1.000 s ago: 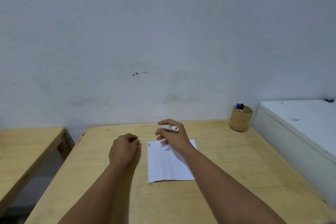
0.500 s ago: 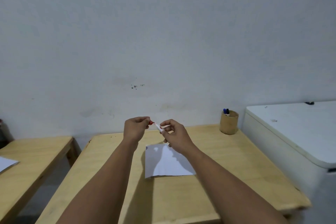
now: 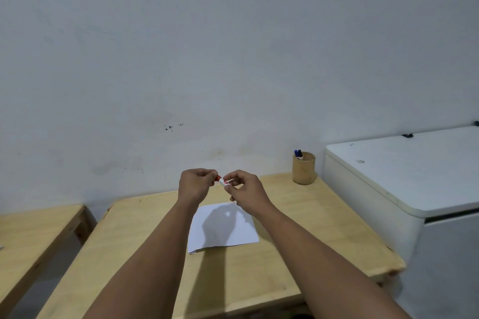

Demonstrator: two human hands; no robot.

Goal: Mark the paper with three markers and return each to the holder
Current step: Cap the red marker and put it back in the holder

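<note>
Above the far edge of the white paper (image 3: 228, 230), both hands hold a red marker. My right hand (image 3: 245, 189) grips the white barrel of the marker (image 3: 223, 182). My left hand (image 3: 195, 184) pinches its red cap (image 3: 218, 177), which meets the barrel's end. The paper lies flat on the wooden table (image 3: 298, 254), shaded by the hands. A round wooden holder (image 3: 303, 169) stands at the table's far right corner with two markers (image 3: 298, 154) in it, one blue-capped and one dark-capped.
A white chest-like appliance (image 3: 414, 179) stands right against the table's right side. A second wooden table (image 3: 31, 235) sits to the left across a gap. A plain grey wall rises behind.
Both hands rose off the paper and came together. The left hand brought the red cap to the marker's end; the gap seen half a second ago has closed. The camera tilted and pulled back.
</note>
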